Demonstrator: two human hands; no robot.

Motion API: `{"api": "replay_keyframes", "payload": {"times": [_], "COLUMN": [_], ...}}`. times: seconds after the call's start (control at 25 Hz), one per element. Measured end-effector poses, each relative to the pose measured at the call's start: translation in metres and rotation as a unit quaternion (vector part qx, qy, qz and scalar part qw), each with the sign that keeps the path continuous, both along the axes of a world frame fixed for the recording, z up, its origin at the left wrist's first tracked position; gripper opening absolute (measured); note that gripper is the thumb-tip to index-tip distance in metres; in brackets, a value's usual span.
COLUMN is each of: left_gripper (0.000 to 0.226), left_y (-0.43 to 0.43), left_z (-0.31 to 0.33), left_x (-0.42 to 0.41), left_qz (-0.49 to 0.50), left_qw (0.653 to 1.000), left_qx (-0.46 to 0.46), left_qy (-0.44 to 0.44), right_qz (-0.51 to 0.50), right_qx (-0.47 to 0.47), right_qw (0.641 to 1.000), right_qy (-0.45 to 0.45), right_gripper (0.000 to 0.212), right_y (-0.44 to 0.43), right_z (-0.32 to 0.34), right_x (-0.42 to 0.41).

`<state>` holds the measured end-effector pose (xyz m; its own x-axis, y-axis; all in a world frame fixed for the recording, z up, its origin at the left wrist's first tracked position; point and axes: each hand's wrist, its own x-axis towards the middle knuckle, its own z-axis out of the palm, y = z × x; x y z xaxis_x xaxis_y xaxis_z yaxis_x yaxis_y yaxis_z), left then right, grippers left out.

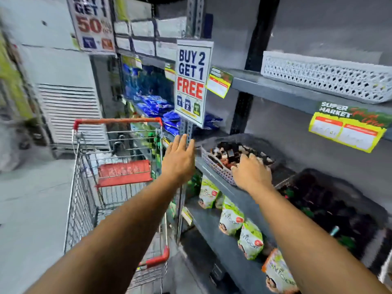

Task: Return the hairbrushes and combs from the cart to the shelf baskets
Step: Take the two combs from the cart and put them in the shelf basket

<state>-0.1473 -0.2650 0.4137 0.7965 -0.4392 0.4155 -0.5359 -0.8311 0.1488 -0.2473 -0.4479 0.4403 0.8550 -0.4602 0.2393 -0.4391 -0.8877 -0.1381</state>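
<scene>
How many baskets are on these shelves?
3: a white basket on the upper shelf, a basket under the right hand on the middle shelf, and a dark basket right of it. Others may be hidden.

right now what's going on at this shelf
A person stands at a store shelf with a cart to their left. The right hand reaches into a white basket of small dark items on the middle shelf; whether it grips anything is hidden. The left hand hangs open and empty in the air beside the basket. Another white basket sits on the shelf above.

white lattice basket [214, 166] | mid-shelf | piled with dark, blurred items [231, 152]
</scene>
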Motion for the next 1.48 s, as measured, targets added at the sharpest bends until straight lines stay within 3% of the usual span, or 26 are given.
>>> {"api": "replay_keyframes", "payload": {"times": [0.28,0.64,0.84,1.16,1.4,1.48], "left_gripper": [0.055,0.055,0.054,0.053,0.045,0.040], "left_y": [0.138,0.226,0.242,0.269,0.279,0.279], "left_z": [-0.054,-0.149,-0.202,-0.313,-0.384,-0.404], "left_x": [0.029,0.095,0.124,0.138,0.127,0.114], "left_qz": [0.130,0.204,0.231,0.273,0.327,0.320], "left_qw": [0.991,0.965,0.927,0.842,0.777,0.772], "left_qx": [0.001,-0.011,-0.069,-0.060,-0.081,-0.069], "left_qy": [0.039,0.162,0.286,0.461,0.531,0.545], "right_qz": [0.164,0.248,0.234,0.164,0.119,0.103], "right_qx": [-0.014,0.022,0.099,0.184,0.208,0.213], "right_qw": [0.986,0.963,0.943,0.910,0.877,0.865], "right_qy": [0.004,0.104,0.213,0.333,0.416,0.442], "right_gripper": [0.060,0.063,0.055,0.035,0.054,0.049], "right_y": [0.113,0.210,0.232,0.250,0.259,0.264], "right_z": [-0.052,-0.154,-0.212,-0.319,-0.391,-0.412], "right_x": [0.078,0.170,0.202,0.237,0.243,0.241]}}
